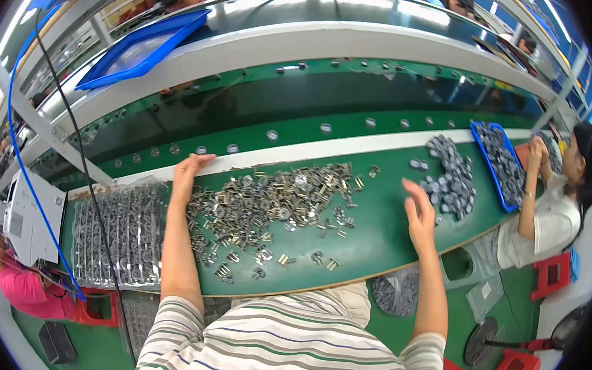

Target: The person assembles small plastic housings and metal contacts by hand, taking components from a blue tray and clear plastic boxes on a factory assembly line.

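Observation:
My left hand [189,172] reaches to the white rail [299,148] at the back edge of the green bench, fingers stretched to the right and nothing visible in them. Just past its fingertips, small round grey parts [233,149] lie in a spaced row on the green conveyor edge. My right hand [420,214] hovers over the bench with thumb and fingers apart, holding nothing. Right beside it is a heap of round dark grey parts [453,180]. Between my hands spreads a loose pile of small metal parts [274,201], brassy and silver.
Clear plastic trays [117,233] of parts stand at the left. A blue tray [498,166] of grey parts sits at the right, by a seated co-worker [552,198]. A dark conveyor belt [317,95] runs behind the rail. A black cable [82,161] hangs at the left.

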{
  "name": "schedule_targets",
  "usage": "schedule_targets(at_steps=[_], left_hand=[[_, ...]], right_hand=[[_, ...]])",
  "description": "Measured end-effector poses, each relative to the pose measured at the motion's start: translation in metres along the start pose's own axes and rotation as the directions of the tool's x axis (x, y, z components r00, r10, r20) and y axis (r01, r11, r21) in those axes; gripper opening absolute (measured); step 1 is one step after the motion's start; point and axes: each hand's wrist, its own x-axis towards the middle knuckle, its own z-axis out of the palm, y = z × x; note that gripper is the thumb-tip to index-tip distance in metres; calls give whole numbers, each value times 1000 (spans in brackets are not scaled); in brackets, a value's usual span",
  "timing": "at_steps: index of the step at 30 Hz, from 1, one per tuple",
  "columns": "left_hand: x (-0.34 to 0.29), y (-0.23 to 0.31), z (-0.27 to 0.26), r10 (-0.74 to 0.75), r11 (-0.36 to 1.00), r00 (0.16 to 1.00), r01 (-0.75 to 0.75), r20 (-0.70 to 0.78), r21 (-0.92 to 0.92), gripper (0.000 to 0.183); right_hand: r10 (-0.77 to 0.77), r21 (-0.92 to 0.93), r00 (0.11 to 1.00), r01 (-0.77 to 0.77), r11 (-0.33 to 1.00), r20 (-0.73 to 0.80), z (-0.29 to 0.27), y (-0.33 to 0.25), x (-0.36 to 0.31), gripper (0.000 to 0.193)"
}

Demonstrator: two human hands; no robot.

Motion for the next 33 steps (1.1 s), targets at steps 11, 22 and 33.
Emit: schedule_targets(at_steps=[11,22,33], left_hand=[[37,21,85,103,993,869,-65,484,-94,27],[45,42,159,381,902,664,-419,643,-101,24],[57,43,-25,-30,541,992,120,-123,833,59]], right_hand=[[150,257,952,-220,941,265,157,-10,137,49],[-9,165,843,-94,982,538,160,-36,126,46],[-262,-83,875,321,943,407,210,-62,230,18]])
